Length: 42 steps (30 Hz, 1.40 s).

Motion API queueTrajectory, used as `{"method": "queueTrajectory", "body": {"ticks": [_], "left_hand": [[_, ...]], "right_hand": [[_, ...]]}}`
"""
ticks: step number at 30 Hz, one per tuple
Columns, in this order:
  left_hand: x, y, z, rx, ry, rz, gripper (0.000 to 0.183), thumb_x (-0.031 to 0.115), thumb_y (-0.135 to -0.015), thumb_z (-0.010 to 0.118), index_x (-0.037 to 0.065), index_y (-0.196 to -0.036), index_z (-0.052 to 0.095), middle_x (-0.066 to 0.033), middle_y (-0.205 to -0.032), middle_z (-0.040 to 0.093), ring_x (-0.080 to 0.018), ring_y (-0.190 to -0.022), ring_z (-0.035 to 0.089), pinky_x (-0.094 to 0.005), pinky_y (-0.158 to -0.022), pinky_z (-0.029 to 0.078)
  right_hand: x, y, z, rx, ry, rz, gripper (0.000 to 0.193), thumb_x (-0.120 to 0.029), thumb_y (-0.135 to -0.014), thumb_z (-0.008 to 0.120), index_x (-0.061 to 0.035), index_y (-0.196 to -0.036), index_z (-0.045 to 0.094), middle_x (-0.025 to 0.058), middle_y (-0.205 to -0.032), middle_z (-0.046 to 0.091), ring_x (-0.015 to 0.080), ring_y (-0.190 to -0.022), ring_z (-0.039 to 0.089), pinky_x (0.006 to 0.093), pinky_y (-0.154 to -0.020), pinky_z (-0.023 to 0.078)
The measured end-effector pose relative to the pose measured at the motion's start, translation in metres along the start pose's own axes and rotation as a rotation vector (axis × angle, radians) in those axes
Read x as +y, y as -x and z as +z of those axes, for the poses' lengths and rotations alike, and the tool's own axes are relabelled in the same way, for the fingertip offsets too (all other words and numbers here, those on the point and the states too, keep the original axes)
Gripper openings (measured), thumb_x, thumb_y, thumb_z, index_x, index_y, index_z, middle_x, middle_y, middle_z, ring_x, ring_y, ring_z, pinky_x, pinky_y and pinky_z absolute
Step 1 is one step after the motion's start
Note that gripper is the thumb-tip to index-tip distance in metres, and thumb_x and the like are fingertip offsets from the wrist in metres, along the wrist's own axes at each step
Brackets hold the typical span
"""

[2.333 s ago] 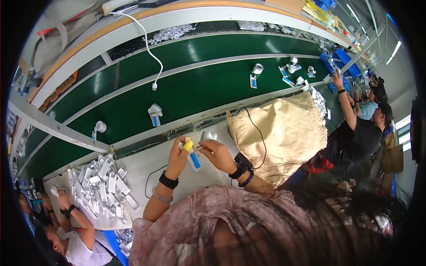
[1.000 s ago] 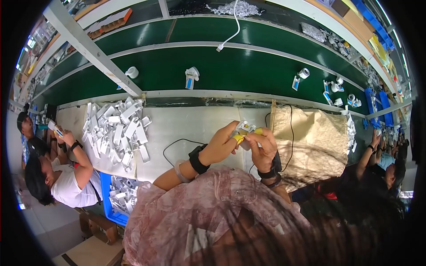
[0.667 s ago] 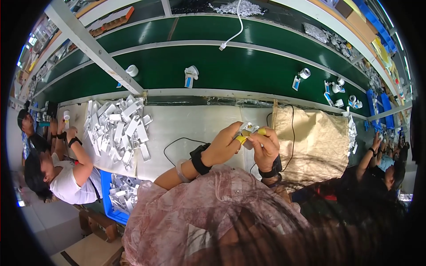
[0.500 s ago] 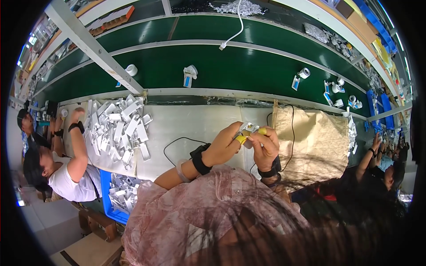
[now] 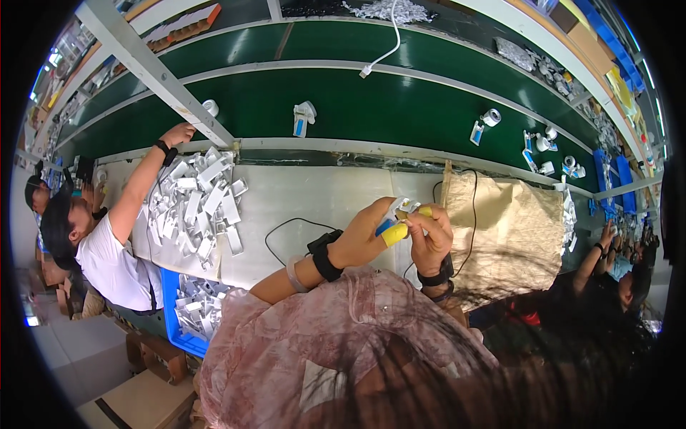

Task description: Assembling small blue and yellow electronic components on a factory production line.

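Above the middle of the pale work surface, my two hands meet around a small white plastic part (image 5: 406,204). My left hand (image 5: 359,234) is closed on it from the left, and a bit of blue shows beside its yellow-covered thumb. From the right, the fingers of my right hand (image 5: 431,239) pinch the same part; one of them also wears a yellow cover. Much of the part is hidden behind my fingers. To the left lies a heap of white plastic housings (image 5: 204,196), apart from my hands.
A blue bin (image 5: 173,325) of similar pieces stands at lower left. Brown sheeting (image 5: 504,229) covers the surface at right. Beyond runs a green conveyor (image 5: 386,107) carrying several white-and-blue assemblies. A co-worker's arm (image 5: 136,189) reaches over the belt by a metal post (image 5: 153,75).
My left hand has turned slightly, so its yellow-covered thumb and the blue bit show more. At left, the co-worker's arm has stretched out toward the conveyor.
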<state>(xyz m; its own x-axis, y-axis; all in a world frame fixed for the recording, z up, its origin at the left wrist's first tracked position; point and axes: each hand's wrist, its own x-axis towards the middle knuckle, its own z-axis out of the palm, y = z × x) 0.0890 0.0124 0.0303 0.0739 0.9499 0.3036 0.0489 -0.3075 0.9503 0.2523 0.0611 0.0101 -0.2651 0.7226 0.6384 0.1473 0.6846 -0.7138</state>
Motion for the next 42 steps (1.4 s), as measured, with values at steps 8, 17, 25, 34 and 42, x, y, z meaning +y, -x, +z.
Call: {"method": "queueTrajectory", "body": {"ticks": [8,17,25,34,42], "left_hand": [[0.0,0.001,0.003,0.006,0.079,-0.104,0.025,0.015,-0.095,0.05,0.001,-0.115,0.048,-0.0022,-0.076,0.053,-0.0062,-0.057,0.049,-0.0213,-0.05,0.041],[-0.008,0.001,0.006,0.073,0.055,-0.076,0.019,0.015,-0.096,0.047,0.001,-0.109,0.051,-0.0002,-0.066,0.051,-0.006,-0.054,0.046,-0.0223,-0.046,0.038],[-0.03,-0.017,-0.003,0.077,-0.025,-0.163,0.017,0.013,-0.097,0.044,0.002,-0.104,0.055,-0.0007,-0.067,0.053,-0.0062,-0.053,0.047,-0.0222,-0.045,0.038],[-0.127,-0.12,-0.07,0.191,0.148,-0.383,0.023,0.021,-0.099,0.043,0.005,-0.113,0.051,-0.008,-0.086,0.063,-0.0114,-0.061,0.058,-0.0229,-0.051,0.049],[-0.239,-0.192,-0.147,0.411,0.325,-0.516,0.03,0.03,-0.099,0.044,0.006,-0.116,0.052,-0.0089,-0.088,0.066,-0.0158,-0.065,0.064,-0.0279,-0.056,0.054]], "right_hand": [[0.001,-0.003,-0.001,-0.016,-0.003,-0.015,0.017,0.003,-0.074,0.071,-0.0058,-0.088,0.069,0.0063,-0.086,0.06,0.0239,-0.083,0.057,0.0319,-0.07,0.047],[0.005,-0.006,0.0,-0.046,0.011,-0.051,0.017,0.003,-0.074,0.072,-0.0058,-0.088,0.069,0.0062,-0.085,0.06,0.0246,-0.082,0.057,0.0323,-0.071,0.047],[0.013,-0.024,0.006,-0.006,0.165,-0.041,0.021,0.003,-0.071,0.072,-0.0071,-0.089,0.068,0.0063,-0.084,0.061,0.0252,-0.082,0.057,0.0344,-0.074,0.044],[0.141,-0.132,-0.091,-0.358,0.489,0.22,0.018,-0.014,-0.076,0.071,-0.0061,-0.091,0.066,0.014,-0.083,0.064,0.0343,-0.075,0.063,0.0414,-0.063,0.05],[0.354,-0.199,-0.144,-0.311,1.079,0.095,0.033,-0.004,-0.075,0.063,-0.0135,-0.106,0.063,0.0094,-0.095,0.063,0.031,-0.09,0.062,0.0411,-0.074,0.05]]}}
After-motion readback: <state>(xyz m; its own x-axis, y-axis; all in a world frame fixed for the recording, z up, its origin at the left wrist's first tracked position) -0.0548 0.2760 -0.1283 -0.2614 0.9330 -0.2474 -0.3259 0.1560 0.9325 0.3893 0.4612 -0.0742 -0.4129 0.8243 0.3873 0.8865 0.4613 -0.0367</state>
